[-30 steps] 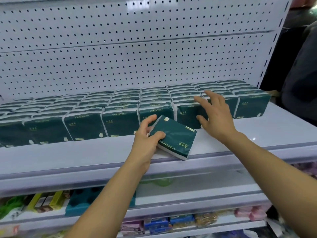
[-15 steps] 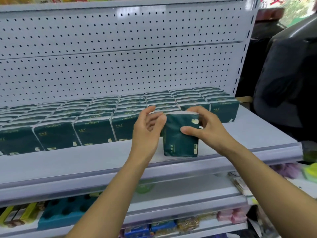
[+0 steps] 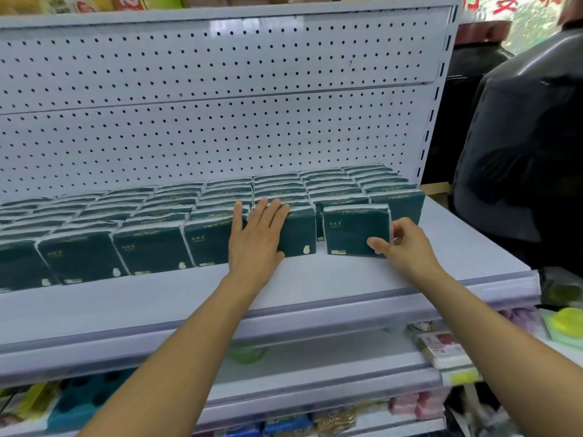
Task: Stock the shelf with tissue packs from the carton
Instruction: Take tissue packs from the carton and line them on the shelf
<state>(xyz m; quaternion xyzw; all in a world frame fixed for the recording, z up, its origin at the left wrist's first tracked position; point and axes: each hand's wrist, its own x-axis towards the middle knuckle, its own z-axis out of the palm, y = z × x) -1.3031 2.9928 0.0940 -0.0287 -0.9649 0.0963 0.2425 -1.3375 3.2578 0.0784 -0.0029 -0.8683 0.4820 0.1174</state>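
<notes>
Dark green tissue pack (image 3: 353,230) upright, seemingly flush with front row.

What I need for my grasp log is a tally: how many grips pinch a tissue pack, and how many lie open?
Pinching a pack: 1, the right grip on the tissue pack
Open: 1, the left grip, flat on the front-row packs
Total: 2
</notes>
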